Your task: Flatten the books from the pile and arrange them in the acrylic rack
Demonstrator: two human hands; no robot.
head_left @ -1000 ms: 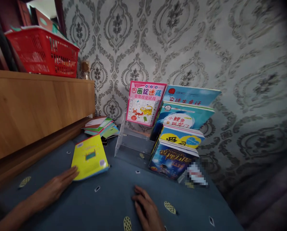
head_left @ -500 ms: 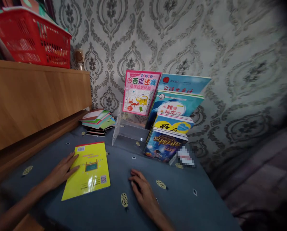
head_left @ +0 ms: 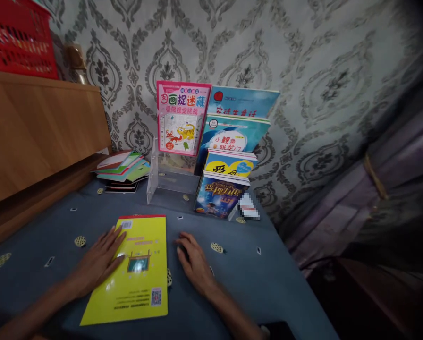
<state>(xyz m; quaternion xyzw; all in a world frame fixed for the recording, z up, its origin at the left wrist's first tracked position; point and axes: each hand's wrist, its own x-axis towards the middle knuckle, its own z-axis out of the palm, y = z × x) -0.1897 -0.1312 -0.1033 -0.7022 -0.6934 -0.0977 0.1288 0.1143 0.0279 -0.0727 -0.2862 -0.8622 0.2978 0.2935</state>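
A yellow booklet (head_left: 137, 278) lies flat, back cover up, on the blue patterned tablecloth (head_left: 250, 278) near the front edge. My left hand (head_left: 100, 259) rests open on the booklet's left side, fingers stretched over the cover. My right hand (head_left: 193, 259) lies flat and open on the cloth just right of the booklet, holding nothing. Behind them a clear acrylic stand (head_left: 162, 182) carries a pink book (head_left: 181, 118) on its left side and several overlapping books (head_left: 232, 156) in tiers on its right.
A pile of thin booklets (head_left: 122, 170) lies at the back left by the wall. A wooden cabinet (head_left: 34, 127) runs along the left, with a red basket (head_left: 16, 38) on top. The table's right edge drops to a dark floor.
My left hand has drawn the yellow booklet toward me and laid it flat near the front edge. The right hand has stayed flat on the cloth. The view has swung rightward.
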